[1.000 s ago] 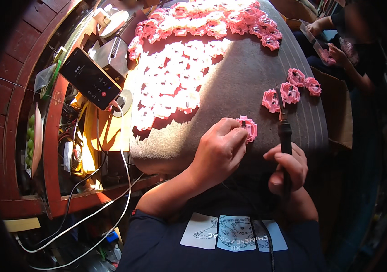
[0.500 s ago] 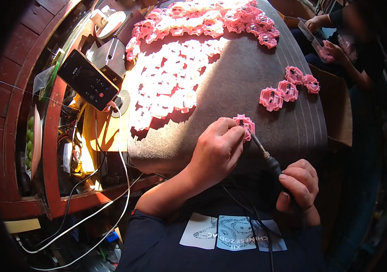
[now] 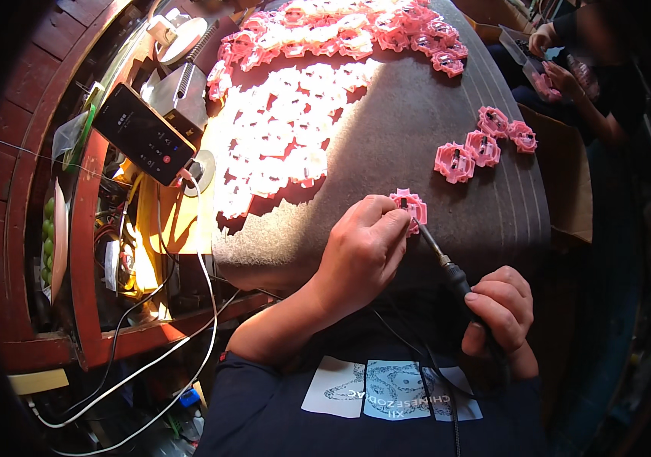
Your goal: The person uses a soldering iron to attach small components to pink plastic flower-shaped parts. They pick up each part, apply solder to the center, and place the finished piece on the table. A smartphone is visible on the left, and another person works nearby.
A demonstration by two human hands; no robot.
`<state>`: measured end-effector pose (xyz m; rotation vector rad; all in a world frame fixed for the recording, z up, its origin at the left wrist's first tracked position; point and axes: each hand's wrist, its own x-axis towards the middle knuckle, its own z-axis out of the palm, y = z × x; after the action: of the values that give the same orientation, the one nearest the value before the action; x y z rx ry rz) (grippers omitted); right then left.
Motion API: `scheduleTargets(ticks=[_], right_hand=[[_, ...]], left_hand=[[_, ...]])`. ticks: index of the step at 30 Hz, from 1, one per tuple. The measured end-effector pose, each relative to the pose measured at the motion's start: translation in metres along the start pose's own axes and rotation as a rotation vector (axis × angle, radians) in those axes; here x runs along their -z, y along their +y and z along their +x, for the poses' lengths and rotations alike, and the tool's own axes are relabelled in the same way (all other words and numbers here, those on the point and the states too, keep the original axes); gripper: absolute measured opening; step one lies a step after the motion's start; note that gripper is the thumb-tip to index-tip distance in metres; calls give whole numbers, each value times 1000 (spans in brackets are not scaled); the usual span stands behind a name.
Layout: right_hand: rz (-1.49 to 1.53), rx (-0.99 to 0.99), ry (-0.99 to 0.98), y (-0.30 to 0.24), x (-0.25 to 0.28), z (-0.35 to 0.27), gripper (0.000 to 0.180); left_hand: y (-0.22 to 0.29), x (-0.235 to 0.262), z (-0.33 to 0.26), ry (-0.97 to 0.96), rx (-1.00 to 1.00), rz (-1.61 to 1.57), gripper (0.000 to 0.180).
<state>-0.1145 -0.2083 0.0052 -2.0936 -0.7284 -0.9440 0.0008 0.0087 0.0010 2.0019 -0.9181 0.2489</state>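
My right hand (image 3: 502,308) grips a soldering iron (image 3: 456,279) by its dark handle. The iron's metal tip slants up and left onto a pink plastic part (image 3: 415,209) with a small black piece inside. My left hand (image 3: 367,247) is closed in a pinch at that part's left and near edge, right beside the tip. Whatever lies between the left fingertips is hidden. Several similar pink parts (image 3: 455,163) lie apart from it, farther off to the right.
Many pink parts (image 3: 279,129) cover the far and left side of the grey work surface (image 3: 386,137), some in bright sunlight. A phone (image 3: 145,134) with a white cable (image 3: 205,266) stands at left. At far right, another person's hands (image 3: 561,78) hold pink pieces by a clear container (image 3: 514,47).
Both hands and the iron stay almost where they were, with the tip still at the pink part. The whole view has shifted slightly. The other person's hands have moved a little.
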Motion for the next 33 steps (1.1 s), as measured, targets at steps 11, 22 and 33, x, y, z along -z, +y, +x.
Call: scheduleTargets(ticks=[11,22,33], right_hand=[[-17,1,-12,-2,1,1,25],[-34,-21,30,-2,5,0,30],[1,-73,60,20,-20,-1,39]], left_hand=[[1,0,1,4,1,-12,21],[0,-1,0,8,-5,-14,20],[1,1,-1,7,-20,3,24]])
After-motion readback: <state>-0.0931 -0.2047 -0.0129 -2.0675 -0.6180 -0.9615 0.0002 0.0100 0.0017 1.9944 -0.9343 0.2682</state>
